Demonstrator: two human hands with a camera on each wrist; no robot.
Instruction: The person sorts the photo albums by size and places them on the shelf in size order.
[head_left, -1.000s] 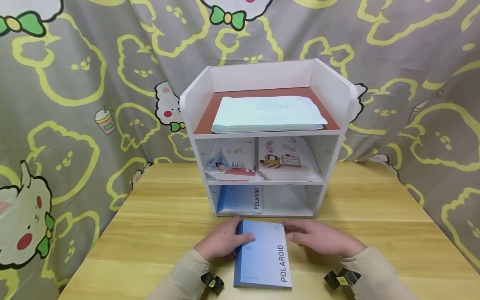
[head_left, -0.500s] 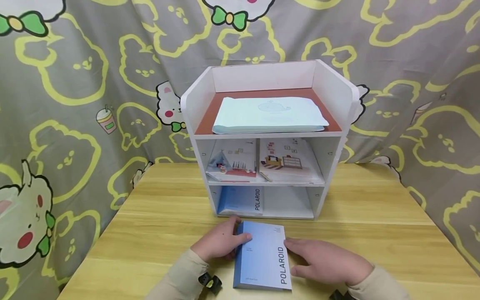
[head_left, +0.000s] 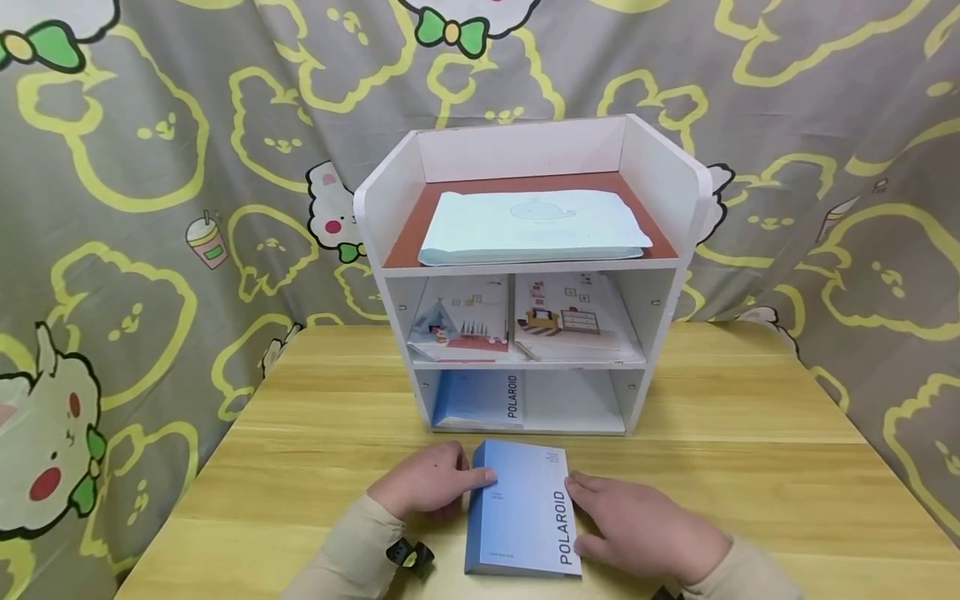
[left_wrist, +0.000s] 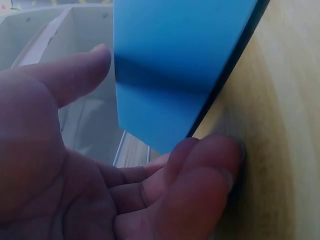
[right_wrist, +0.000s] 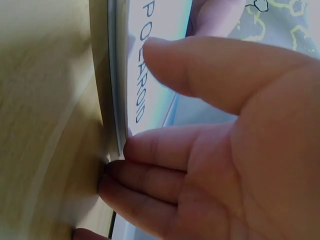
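Observation:
A thick blue-and-white book-shaped item lettered POLAROID [head_left: 521, 510] lies on the wooden table before the small shelf; whether it is a book or a box I cannot tell. My left hand [head_left: 429, 480] is at its left side, thumb tip by the upper left edge. In the left wrist view, that thumb and the loosely bent fingers [left_wrist: 205, 185] stand around the blue side [left_wrist: 160, 65] without a grip. On the right edge, my right hand [head_left: 645, 525] touches with fairly straight fingers. The right wrist view shows its thumb [right_wrist: 190, 65] held apart from the fingers.
The white shelf [head_left: 517, 365] stands just behind. On its bottom level, at left, is a matching POLAROID item [head_left: 476, 398]. Illustrated booklets [head_left: 566, 312] fill the middle level, and a pale packet with a whale drawing [head_left: 536, 225] lies on top. A patterned curtain [head_left: 247, 125] hangs behind.
My right hand has come down along the item's right side and touches its edge. My left hand has shifted slightly left, its fingers drawing back from the far corner. The item has barely moved.

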